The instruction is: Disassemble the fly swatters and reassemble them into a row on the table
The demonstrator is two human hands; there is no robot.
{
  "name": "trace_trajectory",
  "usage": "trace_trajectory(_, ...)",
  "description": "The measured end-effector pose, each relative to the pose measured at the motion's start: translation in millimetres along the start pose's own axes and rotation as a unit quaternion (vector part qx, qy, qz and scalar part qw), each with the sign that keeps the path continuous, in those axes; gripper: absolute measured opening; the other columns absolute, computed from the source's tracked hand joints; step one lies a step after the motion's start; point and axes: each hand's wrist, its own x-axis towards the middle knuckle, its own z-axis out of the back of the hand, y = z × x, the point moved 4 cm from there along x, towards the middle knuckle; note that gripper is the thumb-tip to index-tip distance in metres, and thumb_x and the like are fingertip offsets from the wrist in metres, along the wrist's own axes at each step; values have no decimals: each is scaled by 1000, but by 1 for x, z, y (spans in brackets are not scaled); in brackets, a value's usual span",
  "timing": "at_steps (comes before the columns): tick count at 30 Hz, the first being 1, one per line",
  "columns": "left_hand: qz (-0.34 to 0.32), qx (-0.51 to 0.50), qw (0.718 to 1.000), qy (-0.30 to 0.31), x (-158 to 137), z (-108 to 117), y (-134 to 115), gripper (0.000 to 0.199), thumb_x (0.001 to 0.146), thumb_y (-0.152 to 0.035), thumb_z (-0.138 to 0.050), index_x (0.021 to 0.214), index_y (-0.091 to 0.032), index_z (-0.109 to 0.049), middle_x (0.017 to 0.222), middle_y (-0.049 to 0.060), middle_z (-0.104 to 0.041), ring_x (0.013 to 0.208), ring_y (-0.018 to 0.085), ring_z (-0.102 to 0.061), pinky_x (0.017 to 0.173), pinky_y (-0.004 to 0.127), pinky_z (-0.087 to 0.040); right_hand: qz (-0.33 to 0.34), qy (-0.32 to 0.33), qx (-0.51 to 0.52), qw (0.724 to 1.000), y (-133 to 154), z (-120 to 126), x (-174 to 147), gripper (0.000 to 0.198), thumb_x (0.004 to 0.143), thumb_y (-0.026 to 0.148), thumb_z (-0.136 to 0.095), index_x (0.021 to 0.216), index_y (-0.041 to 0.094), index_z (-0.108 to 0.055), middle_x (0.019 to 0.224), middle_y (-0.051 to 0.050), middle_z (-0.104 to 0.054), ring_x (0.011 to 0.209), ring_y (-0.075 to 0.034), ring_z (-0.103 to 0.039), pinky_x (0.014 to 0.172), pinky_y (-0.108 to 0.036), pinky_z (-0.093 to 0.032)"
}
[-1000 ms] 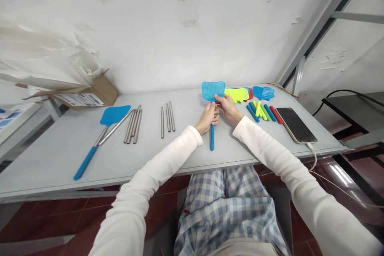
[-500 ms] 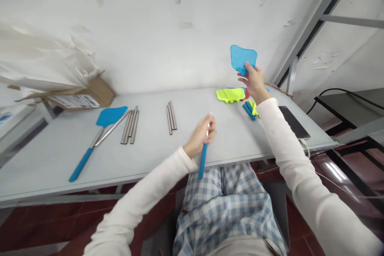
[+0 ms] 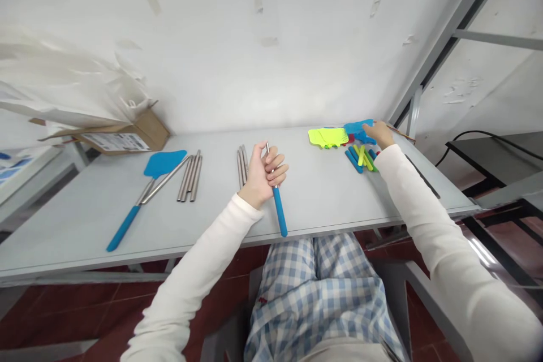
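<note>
My left hand [image 3: 267, 172] is closed round a thin metal rod with a blue handle [image 3: 280, 215], whose grip end points down toward the table's front edge. At the back right, my right hand [image 3: 379, 134] is down on the blue fly swatter heads [image 3: 360, 129], its fingers pinching the edge of one; part of the grasp is hidden. Yellow-green swatter heads [image 3: 328, 137] lie just left of it, with a bit of red beside them. Several blue, yellow-green and other coloured handle grips [image 3: 361, 158] lie in front. Behind my left hand are a few metal tubes [image 3: 242, 164].
On the left lie a blue fly swatter [image 3: 161, 164] with a blue handle, and several metal tubes [image 3: 190, 178]. A cardboard box [image 3: 144, 133] stands at the back left. My right forearm partly covers a dark flat device [image 3: 424, 178]. A white wall closes off the back.
My right hand has come down from in front of the wall to the blue heads on the table, bringing a blue swatter head down. My left hand has shifted left with the rod.
</note>
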Motion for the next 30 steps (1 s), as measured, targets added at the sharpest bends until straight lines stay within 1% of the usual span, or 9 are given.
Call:
trace_trajectory(4,-28,-10,999,-19,0,-5,1,45,97,-37,-31,56,-20,-21,46,-8,-8,31,6,-13,32,18,-2,-34,-33,-63,997,17,18,-43,52,90,28,-58,128,-7,-54,140,-37,-46,137,-41,-42,108,-49,-33)
trace_trajectory(7,-50,-13,998,-31,4,-12,-2,44,97,-41,-31,57,-21,-26,46,-9,-9,32,6,-11,31,18,-4,164,130,52,977,54,19,-116,35,97,33,-50,117,8,-62,122,-21,-65,115,-28,-60,101,-40,-42)
trace_trajectory(10,-113,-8,993,-38,10,-21,-14,45,97,-44,-35,59,-21,-30,46,-9,-12,32,6,-11,31,18,-6,263,419,209,843,82,8,-212,43,99,55,-41,104,18,-63,103,-9,-69,88,-19,-64,83,-33,-49)
trace_trajectory(12,-160,4,986,-39,12,-26,-21,45,98,-45,-37,60,-20,-33,46,-9,-15,32,5,-13,31,17,-8,267,522,284,758,92,-1,-260,43,97,59,-42,97,19,-58,96,-6,-68,76,-15,-61,72,-30,-49)
trace_trajectory(13,-176,15,983,-39,12,-28,-23,45,98,-46,-38,62,-20,-35,47,-9,-17,32,5,-14,31,17,-10,244,531,326,743,94,-6,-273,41,96,60,-42,94,20,-52,87,-3,-65,68,-13,-58,65,-29,-47)
trace_trajectory(15,-198,41,979,-42,12,-31,-20,43,98,-49,-42,66,-20,-40,49,-9,-25,34,5,-21,32,16,-16,229,491,367,756,97,-16,-280,36,97,55,-41,87,21,-46,72,3,-53,58,-11,-48,59,-27,-42)
trace_trajectory(20,-222,75,970,-60,24,-31,-13,44,92,-53,-58,70,-21,-37,53,-9,-29,38,3,-30,37,13,-27,261,290,359,848,106,-19,-255,27,99,42,-39,80,23,-41,70,4,-45,65,-13,-44,66,-28,-35)
trace_trajectory(24,-208,78,973,-54,52,-35,-29,46,92,-50,-60,69,-21,-32,52,-12,-19,34,3,-17,32,15,-13,240,292,378,845,120,-18,-252,30,103,44,-30,80,25,-34,64,5,-42,58,-14,-42,62,-29,-33)
trace_trajectory(30,-157,88,982,-62,86,-44,-32,39,105,-33,-35,68,-20,-32,49,-12,-19,32,2,-15,32,13,-9,172,299,426,837,130,-17,-241,38,102,55,-29,78,25,-33,59,6,-34,51,-13,-33,53,-28,-28)
